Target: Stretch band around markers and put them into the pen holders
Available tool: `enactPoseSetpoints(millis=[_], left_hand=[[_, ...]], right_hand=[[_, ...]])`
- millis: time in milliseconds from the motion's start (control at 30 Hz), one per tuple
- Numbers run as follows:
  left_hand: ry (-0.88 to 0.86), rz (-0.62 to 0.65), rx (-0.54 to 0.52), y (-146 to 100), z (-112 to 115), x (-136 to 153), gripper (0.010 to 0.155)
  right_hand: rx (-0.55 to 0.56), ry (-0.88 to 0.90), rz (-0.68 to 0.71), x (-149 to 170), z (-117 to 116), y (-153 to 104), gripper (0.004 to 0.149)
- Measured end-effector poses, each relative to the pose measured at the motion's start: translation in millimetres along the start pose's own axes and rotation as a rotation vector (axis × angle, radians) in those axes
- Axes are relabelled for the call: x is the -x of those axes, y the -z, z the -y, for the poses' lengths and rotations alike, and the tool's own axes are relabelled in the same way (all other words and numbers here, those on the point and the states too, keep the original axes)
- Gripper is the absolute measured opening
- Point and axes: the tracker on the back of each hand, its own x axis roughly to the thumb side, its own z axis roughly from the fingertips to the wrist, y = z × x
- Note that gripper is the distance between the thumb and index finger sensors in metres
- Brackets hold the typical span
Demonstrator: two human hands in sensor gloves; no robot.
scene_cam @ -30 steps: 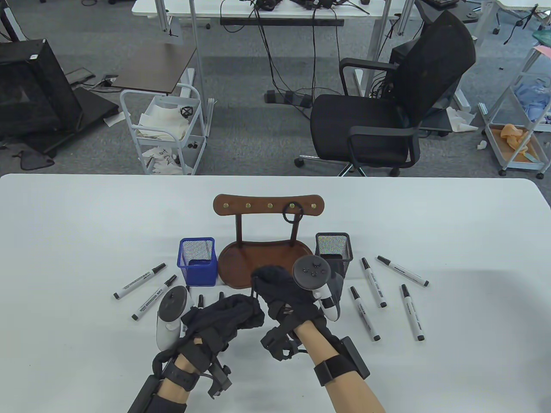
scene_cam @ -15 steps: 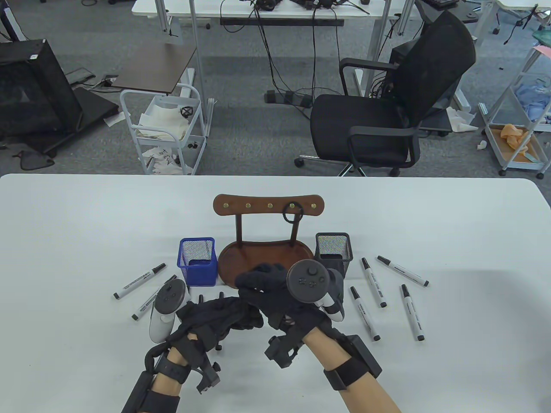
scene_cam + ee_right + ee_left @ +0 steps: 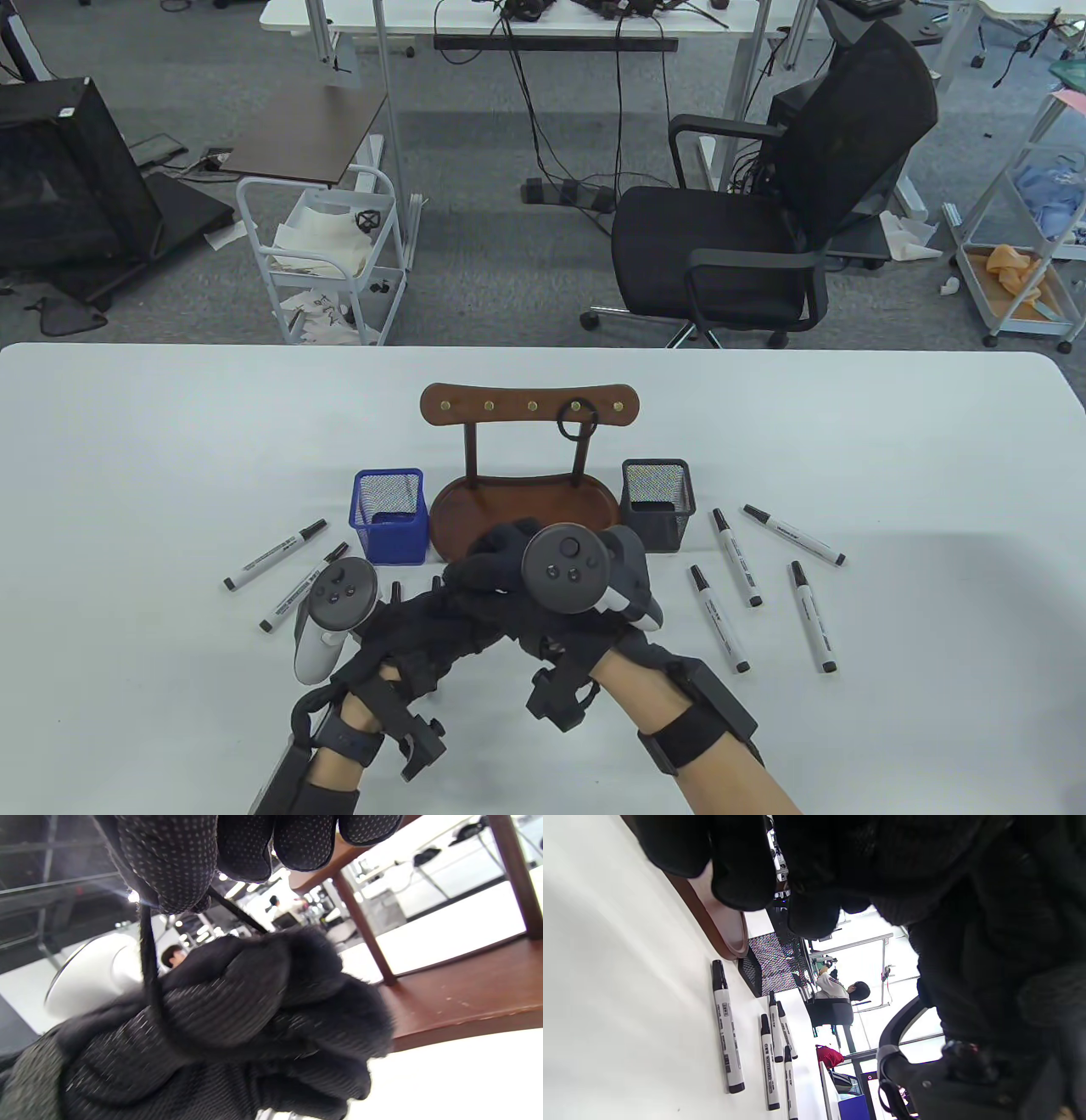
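Hands [image 3: 475,607] are bunching together, right one pinching the band [image 3: 146,955], left one fisting markers [image 3: 395,592] I think, both holders [image 3: 389,516] looking empty, six markers lying loose.

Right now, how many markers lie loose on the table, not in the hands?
6: two left of the blue holder, at and; four right of the black holder, at. Two dark tips by the hands may be more.
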Motion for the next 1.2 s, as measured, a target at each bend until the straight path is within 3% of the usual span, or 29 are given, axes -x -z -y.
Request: enactPoseSetpoints(millis=[133, 533, 833, 1200], left_hand=[[0.068, 0.033, 0.028, 5, 5, -2, 0.053], [0.072, 0.044, 0.04, 7, 9, 0, 0.075], [0.059, 0.032, 0.055, 7, 8, 1, 0.082], [0.079, 0.027, 0.07, 7, 10, 3, 0.082]], right_hand=[[-0.023, -0.028, -0.052, 16, 8, 6, 0.035], [-0.109, -0.018, -0.11, 34, -6, 16, 0.036], [-0.143, 0.025, -0.124, 41, -10, 14, 0.036], [-0.12, 0.087, -0.185, 57, 9, -5, 0.046]])
